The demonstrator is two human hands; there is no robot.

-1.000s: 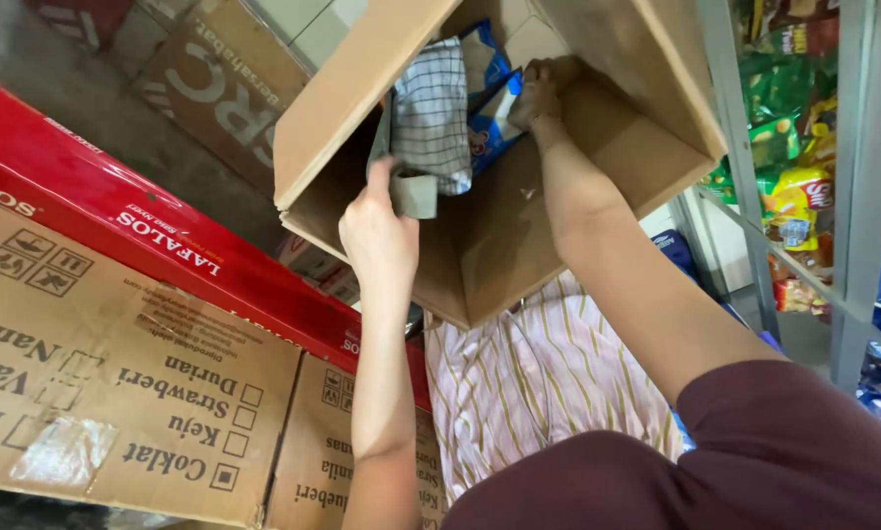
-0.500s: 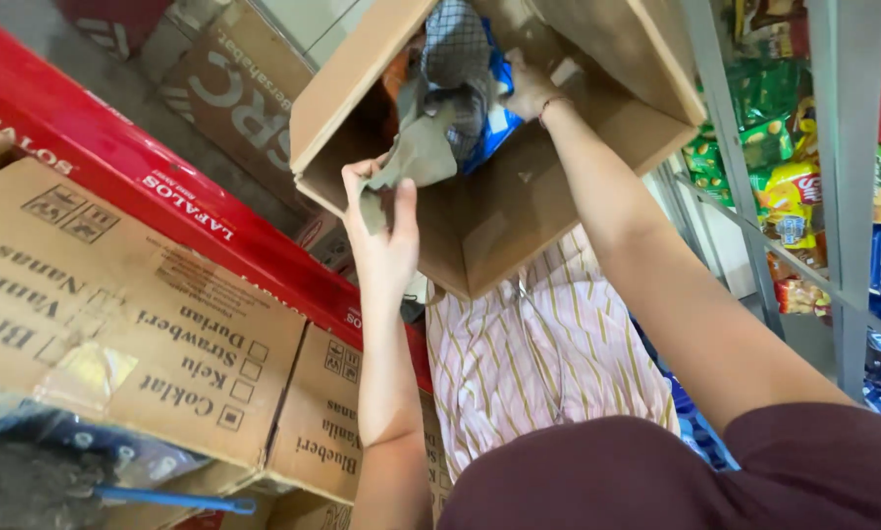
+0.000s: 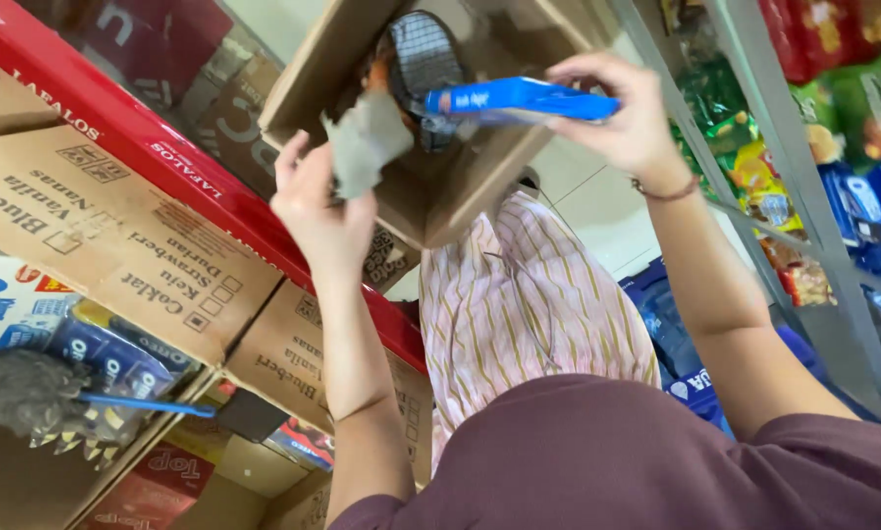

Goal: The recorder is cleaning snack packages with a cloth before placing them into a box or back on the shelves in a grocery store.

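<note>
Stacked cartons (image 3: 156,245) left; snack-filled metal shelf (image 3: 803,186) right; tiled floor (image 3: 597,211).

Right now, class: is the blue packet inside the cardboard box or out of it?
Out. The right hand holds the blue packet level in front of the cardboard box, clear of its opening.

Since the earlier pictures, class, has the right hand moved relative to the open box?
Yes. The right hand has come out of the open box toward its mouth, now holding a blue packet at the opening.
</note>
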